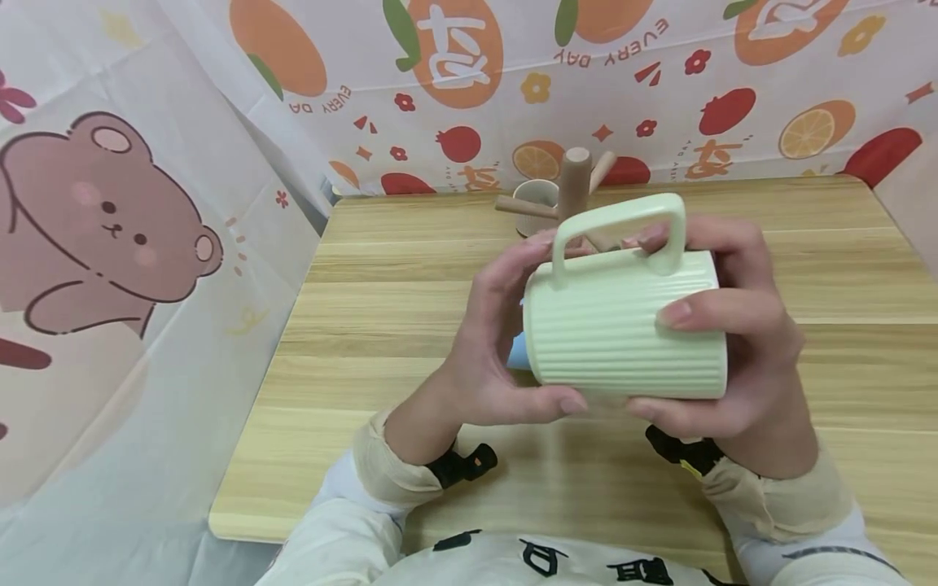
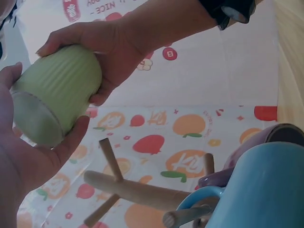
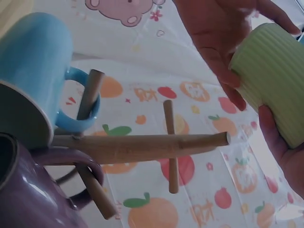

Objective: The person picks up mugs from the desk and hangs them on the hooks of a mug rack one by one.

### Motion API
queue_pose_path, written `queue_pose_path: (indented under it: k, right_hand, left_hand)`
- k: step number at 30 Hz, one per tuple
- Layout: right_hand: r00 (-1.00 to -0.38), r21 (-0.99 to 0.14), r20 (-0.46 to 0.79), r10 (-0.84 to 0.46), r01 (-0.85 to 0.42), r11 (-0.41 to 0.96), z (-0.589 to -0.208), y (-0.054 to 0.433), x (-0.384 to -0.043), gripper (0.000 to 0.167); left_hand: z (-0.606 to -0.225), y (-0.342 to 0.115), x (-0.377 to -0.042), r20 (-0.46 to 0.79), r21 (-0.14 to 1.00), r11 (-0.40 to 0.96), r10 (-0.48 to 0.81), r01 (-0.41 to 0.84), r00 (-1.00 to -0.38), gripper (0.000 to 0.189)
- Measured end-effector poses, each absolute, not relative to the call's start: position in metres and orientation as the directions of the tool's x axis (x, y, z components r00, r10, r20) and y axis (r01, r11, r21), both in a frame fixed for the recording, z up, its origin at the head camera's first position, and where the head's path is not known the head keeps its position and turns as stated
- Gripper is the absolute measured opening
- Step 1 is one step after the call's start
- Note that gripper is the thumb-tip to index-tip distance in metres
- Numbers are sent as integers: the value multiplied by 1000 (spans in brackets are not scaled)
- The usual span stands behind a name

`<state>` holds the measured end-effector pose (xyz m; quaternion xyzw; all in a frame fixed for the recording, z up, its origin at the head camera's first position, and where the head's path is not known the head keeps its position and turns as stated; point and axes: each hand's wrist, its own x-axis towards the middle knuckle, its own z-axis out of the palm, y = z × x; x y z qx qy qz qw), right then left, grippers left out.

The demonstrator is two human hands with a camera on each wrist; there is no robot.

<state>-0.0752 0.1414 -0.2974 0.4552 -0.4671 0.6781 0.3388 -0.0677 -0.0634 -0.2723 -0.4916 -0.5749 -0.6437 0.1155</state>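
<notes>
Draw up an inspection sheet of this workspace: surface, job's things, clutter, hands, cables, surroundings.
Surface: light wood-grain table
Job's things: pale green mug, held above the table; wooden mug rack with blue mug and purple mug hung by their handles
Clutter: pale cup near the rack, hung or standing unclear
Hands: left hand and right hand grip the pale green mug
Cables: nothing seen
Surroundings: fruit-printed sheet behind, bear-printed sheet at left

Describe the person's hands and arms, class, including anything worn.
The left hand and right hand are ungloved. Each white sleeve ends in a beige cuff, with a black device at the wrist. The right device bears a yellow mark; a dark stripe crosses the right sleeve.
</notes>
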Motion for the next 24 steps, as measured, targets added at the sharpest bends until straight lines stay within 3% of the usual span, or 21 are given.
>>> queue_pose_path:
  k: [9,18,24]
  right_hand:
    - [-405,-396,913,-48,-853,-341,-294,136,-72,73]
    - [-432,-432,899,-67,-857,-281,-292,137,-74,94]
    - [-507,-520,854,-118,-824,-225,-284,141,-68,80]
  left_hand:
    - [-281,-62,-73,848,518,-323,313,792,-427,83]
    - [-284,-60,-71,914,357,-178,270,917,-303,89]
    - [-284,-57,-69,929,239,-41,300,970,-217,99]
